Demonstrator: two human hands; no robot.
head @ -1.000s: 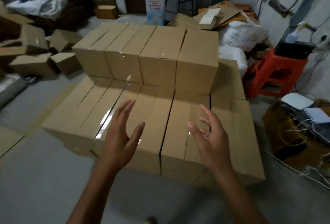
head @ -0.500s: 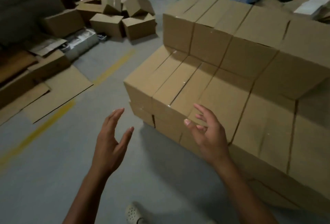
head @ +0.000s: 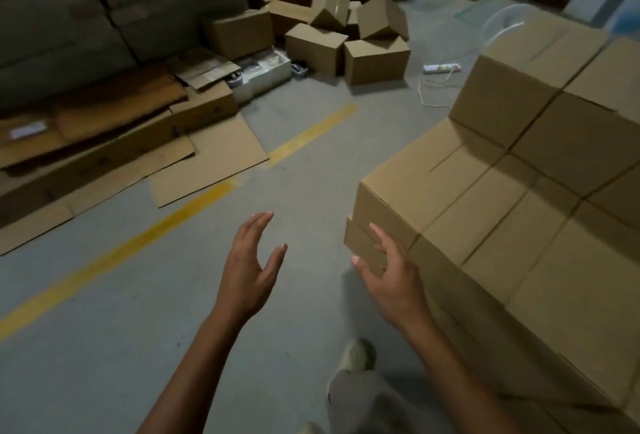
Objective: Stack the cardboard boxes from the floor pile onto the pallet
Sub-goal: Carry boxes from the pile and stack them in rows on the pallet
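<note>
I saw L hand (head: pixel 247 277) & R hand (head: pixel 394 283) released, empty; R hand beside stacked boxes (head: pixel 485 198), floor pile (head: pixel 346 47) well apart.

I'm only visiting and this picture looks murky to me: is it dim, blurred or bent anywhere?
Head view: dim, flat light; the flattened cardboard at left is smeared by motion blur, while the left hand and right hand look fairly sharp; the wide lens tilts and bows the stacked boxes at right.
</note>
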